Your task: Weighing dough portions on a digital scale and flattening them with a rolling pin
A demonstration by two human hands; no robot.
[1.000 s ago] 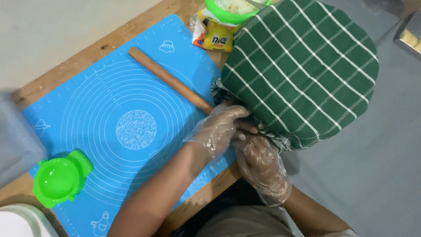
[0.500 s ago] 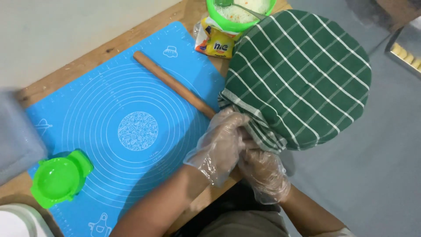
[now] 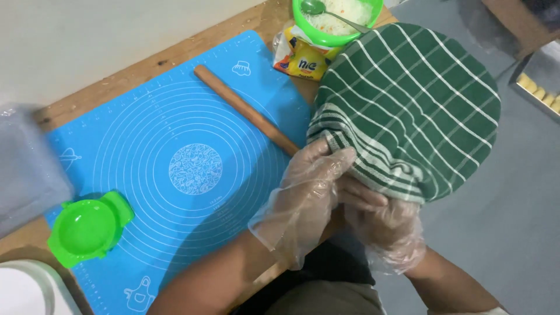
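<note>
Under both gloved hands (image 3: pixel 344 204) (grip): checked cloth's (image 3: pixel 408 111) edge

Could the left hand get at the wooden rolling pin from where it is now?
Probably yes. The left hand grips the edge of the green checked cloth, and the rolling pin lies bare on the blue mat, its near end just above that hand. Nothing lies between them, though the hand is busy.
</note>
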